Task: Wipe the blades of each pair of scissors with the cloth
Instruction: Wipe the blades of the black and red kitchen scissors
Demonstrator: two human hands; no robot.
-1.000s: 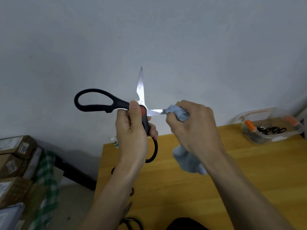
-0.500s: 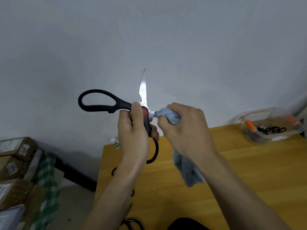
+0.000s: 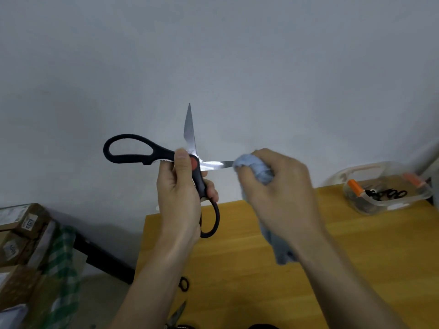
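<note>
Large black-handled scissors (image 3: 133,151) with a red pivot are held up in front of the wall, blades spread wide. One blade points straight up, the other points right. My left hand (image 3: 180,198) grips the lower handle, thumb beside the pivot. My right hand (image 3: 275,186) holds a light blue cloth (image 3: 256,167) bunched round the outer end of the right-pointing blade; the blade tip is hidden inside it. The rest of the cloth hangs below my right wrist.
A wooden table (image 3: 356,257) lies below. A clear plastic container (image 3: 384,188) with orange-capped items and small black scissors stands at its far right. Another pair of scissors (image 3: 177,314) lies at the near left edge. Cardboard boxes (image 3: 21,233) stand on the left.
My right hand has slid the cloth outward along the horizontal blade, from near the pivot toward the tip, baring more steel. My left hand and the scissors stayed nearly still.
</note>
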